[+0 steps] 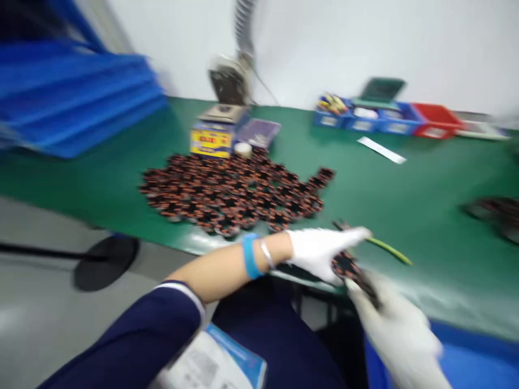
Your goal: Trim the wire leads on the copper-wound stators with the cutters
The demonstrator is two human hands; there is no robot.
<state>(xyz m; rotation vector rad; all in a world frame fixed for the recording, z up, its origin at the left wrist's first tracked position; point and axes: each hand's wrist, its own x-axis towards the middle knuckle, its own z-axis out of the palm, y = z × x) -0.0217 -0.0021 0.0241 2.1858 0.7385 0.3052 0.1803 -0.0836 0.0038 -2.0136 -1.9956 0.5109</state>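
My left hand [324, 249], in a white glove, reaches across to the right at the table's front edge. Its fingers are curled around one side of a round, copper-wound motor stator [344, 266]. From the other side my right hand [391, 319], also gloved in white and blurred, closes on a dark piece [368, 289] right beside that stator. I cannot tell whether this piece is a tool or another stator. A thin yellow-green strip, perhaps a tool handle [390, 250], extends rightward past my left fingertips. Many similar stators [231, 200] lie grouped on the green table to the left.
Behind the stators stand a yellow-and-blue box [211, 141] and a white round piece [243, 149]. Blue bins [363, 124] and a red bin [436, 121] line the back. A white strip [381, 150] lies before them. Dark parts [497, 213] sit far right; a blue crate [474, 362] is below.
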